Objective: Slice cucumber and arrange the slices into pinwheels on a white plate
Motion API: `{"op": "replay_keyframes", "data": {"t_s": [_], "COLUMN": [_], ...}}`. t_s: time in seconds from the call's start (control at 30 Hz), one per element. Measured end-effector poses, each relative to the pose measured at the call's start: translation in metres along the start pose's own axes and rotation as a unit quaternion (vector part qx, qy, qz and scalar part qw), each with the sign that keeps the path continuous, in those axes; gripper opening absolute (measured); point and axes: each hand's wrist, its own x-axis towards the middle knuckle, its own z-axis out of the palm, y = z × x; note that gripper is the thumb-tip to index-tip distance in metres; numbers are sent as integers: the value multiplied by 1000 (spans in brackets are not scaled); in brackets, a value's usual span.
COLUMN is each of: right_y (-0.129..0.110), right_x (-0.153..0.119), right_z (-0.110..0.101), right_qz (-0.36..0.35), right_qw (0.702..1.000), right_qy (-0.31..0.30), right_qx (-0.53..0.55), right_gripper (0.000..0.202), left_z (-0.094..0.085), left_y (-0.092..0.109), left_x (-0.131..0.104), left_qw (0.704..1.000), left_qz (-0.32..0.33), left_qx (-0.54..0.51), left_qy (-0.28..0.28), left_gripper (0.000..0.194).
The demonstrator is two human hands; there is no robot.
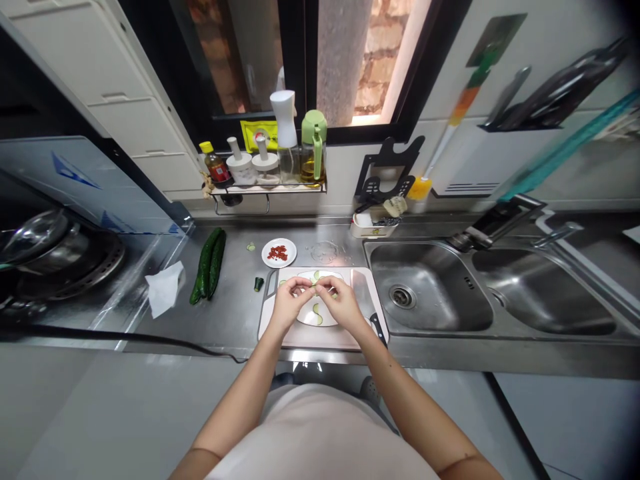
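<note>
Green cucumber piece (315, 284), apparently, above plate (306, 316): our left hand (294, 298) and right hand (341, 300) pinch it, nearly closed. Slack grip could drop it; wrist drift could bump knife (378, 327), plate's four o'clock.

Cucumber slices (317, 314) are pale with green edges; their plate (306, 317) is white, the cutting board (271, 325) pinkish white with a grey border. Whole cucumbers (217, 263) are dark green, chopped chillies (278, 253) red, the knife handle (377, 327) black, the table (230, 323) silvery grey.
</note>
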Motion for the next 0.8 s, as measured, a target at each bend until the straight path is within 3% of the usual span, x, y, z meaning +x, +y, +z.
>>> {"op": "replay_keyframes", "data": {"t_s": [0.13, 0.23, 0.33, 0.57, 0.8], "right_y": [-3, -8, -13, -15, -12], "right_x": [0, -1, -2, -5, -6], "right_z": [-4, -6, -8, -12, -13], "right_qz": [-20, -58, -95, -140, -126], "right_qw": [1000, 998, 994, 989, 990], "right_qy": [18, 20, 15, -8, -22], "right_qx": [-4, -22, -41, -53, -57], "right_gripper": [17, 18, 17, 15, 15], "left_z": [-3, -4, -1, 0, -2], "left_y": [1, 5, 12, 19, 19], "left_x": [-2, -5, -8, -4, -3], "left_qw": [998, 983, 961, 958, 974], "left_qz": [-52, -149, -200, -211, -177], "left_qx": [-21, -93, -169, -181, -129], "left_qy": [10, -55, -87, -74, -56], "left_gripper": [38, 47, 53, 54, 57]}}
